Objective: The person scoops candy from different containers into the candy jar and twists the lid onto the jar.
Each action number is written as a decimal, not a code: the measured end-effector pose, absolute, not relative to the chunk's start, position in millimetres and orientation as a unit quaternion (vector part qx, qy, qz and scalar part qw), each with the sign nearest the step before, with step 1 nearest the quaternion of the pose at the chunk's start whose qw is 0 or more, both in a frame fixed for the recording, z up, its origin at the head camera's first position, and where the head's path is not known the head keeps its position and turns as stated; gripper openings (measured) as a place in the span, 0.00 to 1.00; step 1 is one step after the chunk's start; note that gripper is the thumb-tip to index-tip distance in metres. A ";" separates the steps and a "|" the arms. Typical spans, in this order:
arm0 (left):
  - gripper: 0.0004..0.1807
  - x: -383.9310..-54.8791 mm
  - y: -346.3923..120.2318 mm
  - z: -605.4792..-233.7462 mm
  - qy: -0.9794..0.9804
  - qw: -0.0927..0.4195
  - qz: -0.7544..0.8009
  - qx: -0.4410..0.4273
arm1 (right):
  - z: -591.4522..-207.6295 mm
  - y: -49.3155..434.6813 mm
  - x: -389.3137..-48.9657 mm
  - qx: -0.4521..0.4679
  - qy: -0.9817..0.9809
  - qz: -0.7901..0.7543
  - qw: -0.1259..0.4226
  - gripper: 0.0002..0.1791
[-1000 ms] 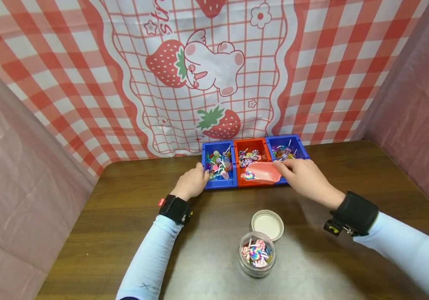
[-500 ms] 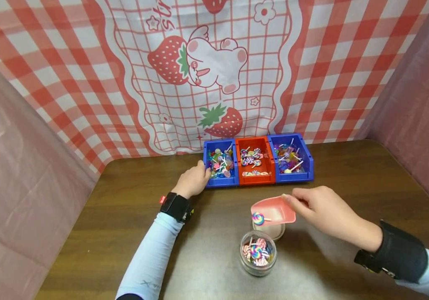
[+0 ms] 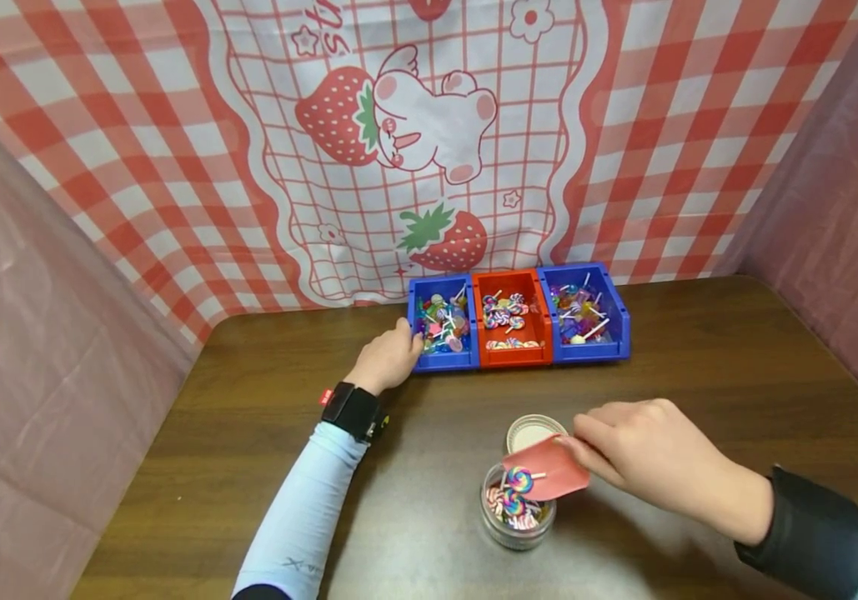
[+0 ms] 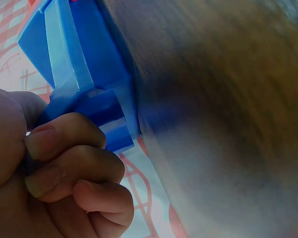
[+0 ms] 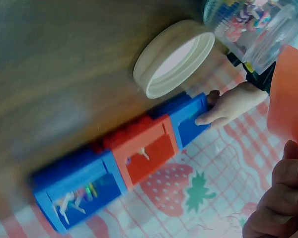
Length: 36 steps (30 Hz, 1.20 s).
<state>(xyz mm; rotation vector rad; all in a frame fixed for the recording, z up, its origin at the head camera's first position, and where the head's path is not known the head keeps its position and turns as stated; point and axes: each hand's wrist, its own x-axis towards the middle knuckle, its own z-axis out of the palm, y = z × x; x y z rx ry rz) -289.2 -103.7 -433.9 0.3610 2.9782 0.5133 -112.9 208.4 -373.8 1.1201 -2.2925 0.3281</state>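
My right hand (image 3: 654, 454) pinches a pink scoop (image 3: 559, 472) (image 5: 289, 94), tilted over the mouth of a clear jar (image 3: 516, 538). At the scoop's front lip lies one rainbow swirl lollipop charm (image 3: 520, 479). Inside the jar are several more colourful candy charms. With curled fingers, my left hand (image 3: 386, 358) grips the near left side of the left blue bin (image 3: 447, 362) (image 4: 102, 44). That bin is joined in a row with a red bin (image 3: 514, 357) and a right blue bin (image 3: 594, 352); all three hold small candy charms.
A cream-rimmed lid (image 3: 532, 428) lies on the brown table (image 3: 263, 417) just behind the jar, partly covered by the scoop. A red-and-white checked cloth (image 3: 639, 167) hangs behind the bins, and pink cloth (image 3: 834, 217) hangs at the sides.
My right hand has carried the scoop with the lollipop charm from the bins toward me, past the lid, to the jar, and tipped it there. The left hand stays on its bin.
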 end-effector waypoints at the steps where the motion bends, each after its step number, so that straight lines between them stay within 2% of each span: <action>1: 0.23 -289.5 -103.7 -434.1 0.977 0.049 0.168 0.119 | -373.4 208.0 -112.5 0.428 -0.848 0.118 0.288 0.25; 18: 0.22 -289.8 -103.9 -434.1 0.978 0.044 0.163 0.120 | -347.6 194.1 -106.8 0.533 -0.762 0.099 0.353 0.21; 22: 0.22 -289.6 -103.7 -433.7 0.978 0.043 0.163 0.122 | -345.0 197.3 -112.2 0.519 -0.769 0.112 0.355 0.22; 27: 0.23 -290.0 -103.0 -433.3 0.978 0.045 0.162 0.124 | -348.2 207.8 -126.3 0.457 -0.817 0.118 0.331 0.24; 36: 0.21 -287.8 -103.9 -433.3 0.978 0.039 0.167 0.122 | -332.1 194.0 -175.5 0.363 -0.887 0.105 0.267 0.23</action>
